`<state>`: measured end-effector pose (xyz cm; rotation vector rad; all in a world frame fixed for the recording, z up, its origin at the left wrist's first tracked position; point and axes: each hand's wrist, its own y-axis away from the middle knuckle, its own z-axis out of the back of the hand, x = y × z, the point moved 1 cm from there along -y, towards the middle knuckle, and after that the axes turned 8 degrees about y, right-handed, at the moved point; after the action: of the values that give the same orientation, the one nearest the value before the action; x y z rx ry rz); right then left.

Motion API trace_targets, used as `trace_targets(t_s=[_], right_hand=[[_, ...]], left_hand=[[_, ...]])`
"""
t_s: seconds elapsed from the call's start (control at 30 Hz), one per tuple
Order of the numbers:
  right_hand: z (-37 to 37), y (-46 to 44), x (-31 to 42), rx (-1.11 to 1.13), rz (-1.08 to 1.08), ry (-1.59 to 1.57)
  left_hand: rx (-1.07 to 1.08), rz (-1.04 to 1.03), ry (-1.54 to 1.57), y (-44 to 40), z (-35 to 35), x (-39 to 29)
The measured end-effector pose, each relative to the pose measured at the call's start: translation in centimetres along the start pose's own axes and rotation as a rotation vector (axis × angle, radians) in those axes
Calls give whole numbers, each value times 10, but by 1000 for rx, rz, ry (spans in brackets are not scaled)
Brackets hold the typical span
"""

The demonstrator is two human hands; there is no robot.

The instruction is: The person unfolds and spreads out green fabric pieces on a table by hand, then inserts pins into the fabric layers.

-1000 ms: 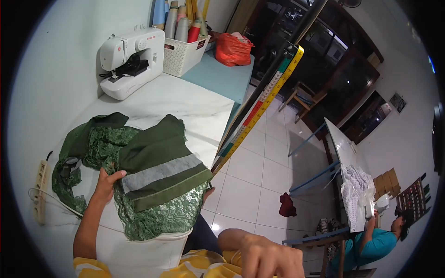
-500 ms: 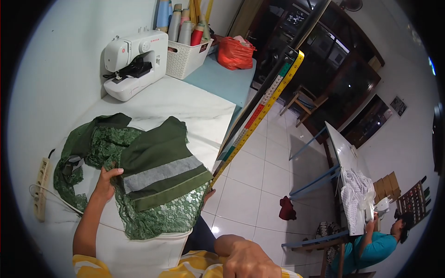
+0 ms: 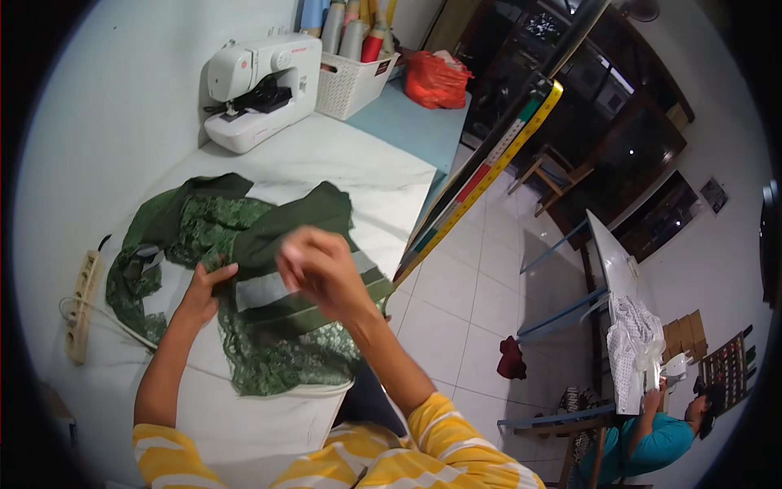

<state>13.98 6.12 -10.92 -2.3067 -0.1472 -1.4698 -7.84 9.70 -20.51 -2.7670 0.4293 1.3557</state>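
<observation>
A dark green garment piece (image 3: 305, 216) with lace and a grey strip (image 3: 265, 292) across it lies on the white marbled table. At its left edge my left hand (image 3: 202, 292) is closed, thumb and fingers pinching the lace. My right hand (image 3: 319, 273) hovers over the middle of the piece, fingers curled in and blurred by motion; whatever they hold, if anything, cannot be made out. Sequin-like shiny lace (image 3: 326, 350) hangs along the near side. More green lace (image 3: 147, 220) is bunched to the left.
A white sewing machine (image 3: 265, 90) stands at the back, beside a basket (image 3: 350, 85) of thread cones and a red plastic bag (image 3: 437, 79). A power strip (image 3: 83, 306) lies on the left. A yellow measuring tape (image 3: 513, 147) runs along a pole. One person (image 3: 652, 440) works at another table.
My right hand has risen from the bottom edge to over the green fabric. My left hand keeps its hold on the lace. The whole view has shifted slightly.
</observation>
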Motion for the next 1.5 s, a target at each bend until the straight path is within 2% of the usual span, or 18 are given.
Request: trace_targets(t_s=[0.03, 0.07, 0.1, 0.23, 0.33, 0.4, 0.57, 0.63, 0.83, 0.9, 1.07, 1.5], right_hand=[[12, -20, -23, -81, -157, 299], [20, -32, -47, -111, -182, 421], [22, -39, -60, -108, -183, 418], [18, -55, -94, 55, -37, 1128], [11, -60, -101, 134, -146, 1015], [20, -64, -105, 89, -216, 811], [29, -57, -122, 49, -77, 756], [29, -54, -126, 29, 74, 888], [24, -50, -124, -48, 176, 955], [22, -50, -124, -20, 117, 988], [21, -51, -134, -54, 192, 999], [21, -49, -128, -41, 214, 1000]], left_hand=[[4, 10, 24, -1, 1, -1], [11, 18, 49, -3, 3, -2], [7, 17, 47, -6, 4, -2], [45, -9, 16, -10, 16, 6], [-57, 10, -67, -3, 23, 7], [-2, 26, -38, -12, 28, 10], [31, 14, 49, -14, 21, 8], [-9, -16, 44, -13, 20, 8], [41, -55, -28, -11, 13, 5], [0, -44, -9, -12, 23, 7], [-48, -75, -51, -11, 19, 8], [-7, -66, -86, -13, 24, 9]])
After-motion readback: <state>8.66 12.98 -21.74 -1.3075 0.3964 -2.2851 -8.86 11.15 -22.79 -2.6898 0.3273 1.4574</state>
